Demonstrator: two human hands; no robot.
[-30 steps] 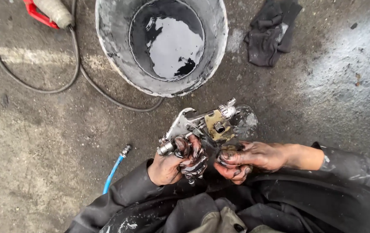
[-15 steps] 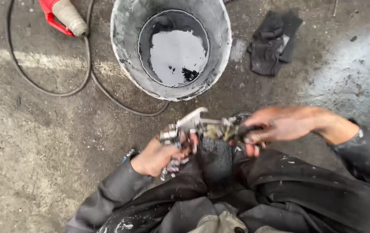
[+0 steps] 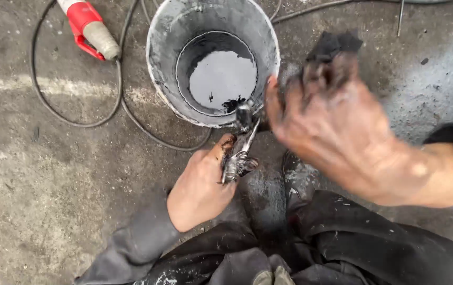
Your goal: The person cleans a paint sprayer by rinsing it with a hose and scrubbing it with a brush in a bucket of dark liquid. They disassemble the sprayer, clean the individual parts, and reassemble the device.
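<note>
We grip the spray gun (image 3: 241,150) firmly in our left hand (image 3: 201,190) beside the bucket (image 3: 213,63); our right hand (image 3: 337,126), blurred, fingers spread, holds nothing we can make out; steady it.

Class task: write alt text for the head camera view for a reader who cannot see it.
A grimy left hand grips a small metal tool beside a grey bucket of dark liquid, while the blurred right hand reaches toward a black rag. A red plug lies on concrete.
</note>
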